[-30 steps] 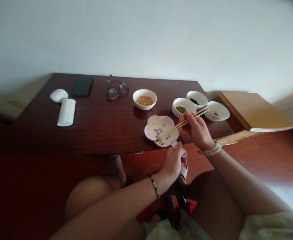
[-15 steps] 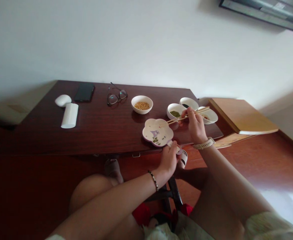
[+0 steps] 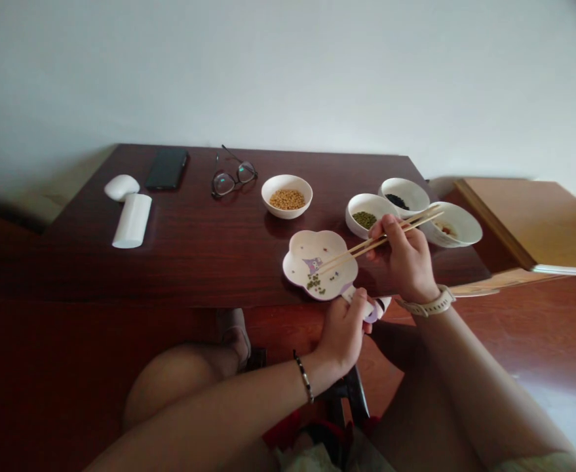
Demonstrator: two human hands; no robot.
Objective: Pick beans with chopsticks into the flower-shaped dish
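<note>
Right hand (image 3: 406, 261) raised above the desk (image 3: 194, 269), fingers (image 3: 390, 226) clamped on a pair of wooden chopsticks (image 3: 381, 238), the tips slanting down over a flower-shaped plate (image 3: 312, 252). Gap between the tips hard to make out, and anything pinched there too small to tell. Left hand (image 3: 341, 334) at the near edge of the desk, fingers (image 3: 359, 301) wrapped around the plate's handle (image 3: 372, 312), most of the handle hidden behind them. On the plate, a small cluster of green beans (image 3: 316, 284) near the handle side, beside a printed cartoon figure.

Just beyond the right hand, a white bowl of green beans (image 3: 364, 213) and a white bowl of black beans (image 3: 404, 195). Farther right, a third white bowl (image 3: 457, 224), partly hidden behind the chopsticks, its reddish contents hard to make out. Toward the middle of the desk, a white bowl of yellow soybeans (image 3: 286, 195).

Farther left, a pair of glasses (image 3: 233, 178), a dark phone (image 3: 166, 168), and two white objects (image 3: 132, 220) lying close together, neither easy to identify. Past the right end of the desk, a wooden board (image 3: 528, 219), cut off by the frame edge.
</note>
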